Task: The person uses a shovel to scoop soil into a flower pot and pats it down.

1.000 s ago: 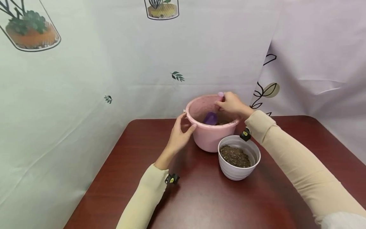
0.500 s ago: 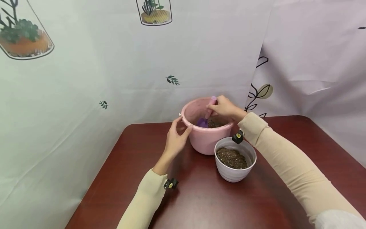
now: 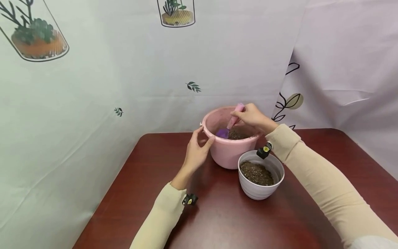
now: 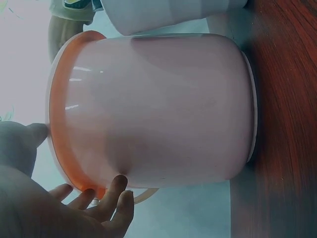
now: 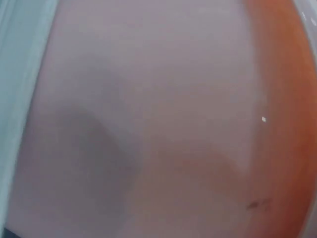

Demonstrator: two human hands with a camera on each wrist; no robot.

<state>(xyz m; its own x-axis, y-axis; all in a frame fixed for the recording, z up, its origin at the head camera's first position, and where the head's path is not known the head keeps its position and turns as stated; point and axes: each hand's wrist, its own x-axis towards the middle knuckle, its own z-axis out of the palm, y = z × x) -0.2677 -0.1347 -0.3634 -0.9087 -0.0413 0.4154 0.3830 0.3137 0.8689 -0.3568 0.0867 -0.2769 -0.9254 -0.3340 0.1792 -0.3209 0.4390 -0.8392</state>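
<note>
My right hand (image 3: 252,116) grips the pink handle of a small trowel (image 3: 235,116) over the pink bucket (image 3: 233,152). The trowel's purple blade slants down to the left inside the bucket, its tip at the dark soil (image 3: 238,134). My left hand (image 3: 196,150) holds the bucket's rim at the near left, thumb on the rim and fingers spread along its side; the left wrist view shows these fingers (image 4: 116,191) against the wall. A white pot (image 3: 259,188), partly filled with soil, stands right in front of the bucket. Only the bucket's wall (image 5: 148,99) and rim fill most of the blurred right wrist view.
Both containers stand on a reddish-brown wooden table (image 3: 217,224). Behind and to the left hangs a pale cloth backdrop (image 3: 155,62) with plant prints, close behind the bucket. My right forearm (image 3: 323,180) passes just right of the white pot.
The trowel's blade has gone lower and a little left in the bucket, and its handle leans more. My left hand stays at the rim. The head view has shifted slightly.
</note>
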